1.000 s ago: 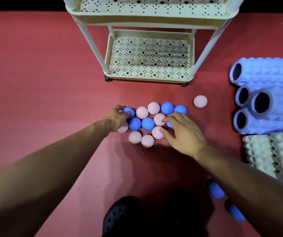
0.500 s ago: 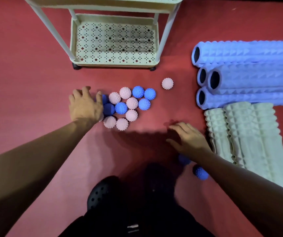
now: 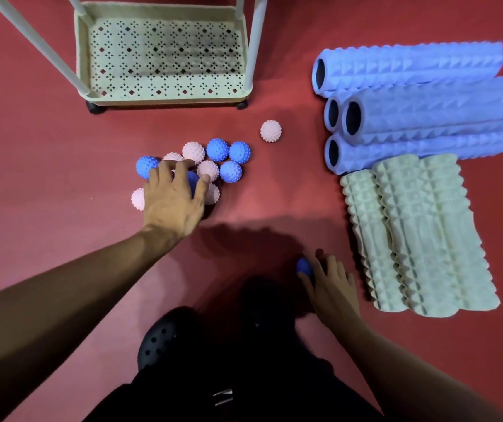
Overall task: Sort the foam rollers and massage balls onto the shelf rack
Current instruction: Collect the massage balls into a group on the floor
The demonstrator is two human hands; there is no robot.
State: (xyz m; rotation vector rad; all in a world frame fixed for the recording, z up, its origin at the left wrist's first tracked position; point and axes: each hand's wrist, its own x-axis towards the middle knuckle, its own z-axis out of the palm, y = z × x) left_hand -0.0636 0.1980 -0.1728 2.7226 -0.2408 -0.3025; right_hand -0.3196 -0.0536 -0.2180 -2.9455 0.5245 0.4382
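Spiky rubber massage balls [image 3: 210, 166], some blue and some pale pink, lie bunched on the red floor mat [image 3: 31, 141] left of the frame's centre. 1 pale pink spiky ball [image 3: 270, 131] sits alone, up and to the right of the bunch, apart from it. The left hand [image 3: 172, 197] lies over the lower left part of the bunch with its fingers spread and bent down over the balls; a blue spiky ball [image 3: 193, 182] shows between the thumb and the fingers, but whether the hand actually grips it cannot be told. Another blue ball [image 3: 146, 166] sits just beside the fingertips at the upper left, and a pink ball [image 3: 137, 199] peeks out at the hand's left edge.

The right hand [image 3: 332, 287], blurred, is at the lower centre-right of the frame, with its fingers curled against a small blue spiky ball [image 3: 304, 266] on the mat; it appears to hold it.

At the upper right lie 4 long pale blue ridged foam rollers [image 3: 426, 95], stacked together with their hollow ends facing left. Just below them, touching, lie 3 cream ridged foam rollers [image 3: 417, 233], side by side, running down the frame.

The cream perforated plastic shelf rack [image 3: 165, 50] stands at the upper centre-left, its bottom tray bare and its white posts rising out of the frame.

A black perforated clog [image 3: 162, 339] and dark clothing fill the bottom centre.
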